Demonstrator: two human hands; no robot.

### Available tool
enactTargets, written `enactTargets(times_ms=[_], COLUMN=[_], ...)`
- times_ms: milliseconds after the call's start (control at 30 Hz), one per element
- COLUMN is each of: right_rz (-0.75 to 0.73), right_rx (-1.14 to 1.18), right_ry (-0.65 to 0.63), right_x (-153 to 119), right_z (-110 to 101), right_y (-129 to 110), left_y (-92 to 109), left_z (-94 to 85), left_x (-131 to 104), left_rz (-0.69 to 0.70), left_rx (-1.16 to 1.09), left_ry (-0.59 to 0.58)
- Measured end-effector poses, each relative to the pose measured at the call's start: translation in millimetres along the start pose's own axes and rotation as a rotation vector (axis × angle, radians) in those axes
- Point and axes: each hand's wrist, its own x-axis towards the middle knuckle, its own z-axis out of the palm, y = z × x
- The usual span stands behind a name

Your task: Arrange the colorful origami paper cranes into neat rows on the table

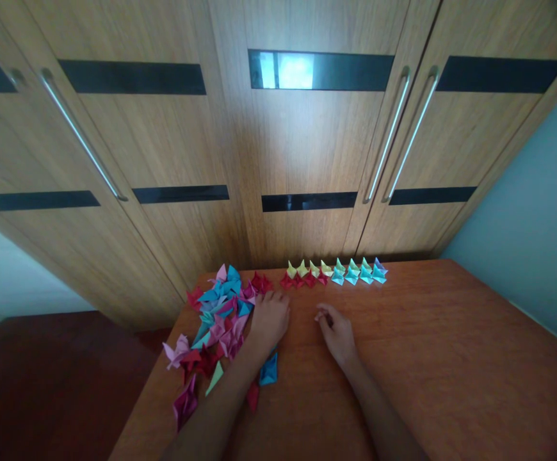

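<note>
On the left of the bench is a messy heap of folded papers, pink, red, blue and green. The left hand is at the heap's right edge, fingers bent down. I can't tell how far open its grip is, or if it has hold of a paper. It seems best to pinch just one by a strong fold and lift softly, so its friends don't tumble and no points get squashed. The left arm should stay high over the blue paper beside it. The right hand has a loose, half-curled grip, and I see nothing in it. Behind the hands, two neat rows run along the back edge; small, slow moves should keep them straight.

The floor at left is dark red. Wooden doors stand behind. A blue wall is on the right.
</note>
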Motion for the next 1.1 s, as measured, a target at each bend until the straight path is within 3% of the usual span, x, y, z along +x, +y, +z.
enactTargets(times_ms=[233,467,833,967,1100], right_rz=[0.001,-0.016,-0.019,-0.032,-0.049], right_rx=[-0.014,-0.004,-0.028,-0.045,-0.064], right_ry=[0.003,-0.003,-0.040,-0.037,-0.040], right_x=[-1.6,-1.7,-1.6,-1.9,-1.8], right_z=[1.2,1.0,1.4,2.0,2.0], right_y=[2.2,3.1,3.7,4.1,6.7], left_y=[-2.2,-12.9,-87.8,-93.9,-85.3], left_z=[5.2,-8.9,-46.6,-42.3,-36.4], left_x=[-30.0,-42.1,-31.8,-26.3,-9.5], left_rz=[0.053,0.036,-0.223,-0.218,-0.171], left_rx=[0.002,-0.024,0.002,0.011,0.007], left_ry=[-0.001,0.042,0.158,0.099,0.053])
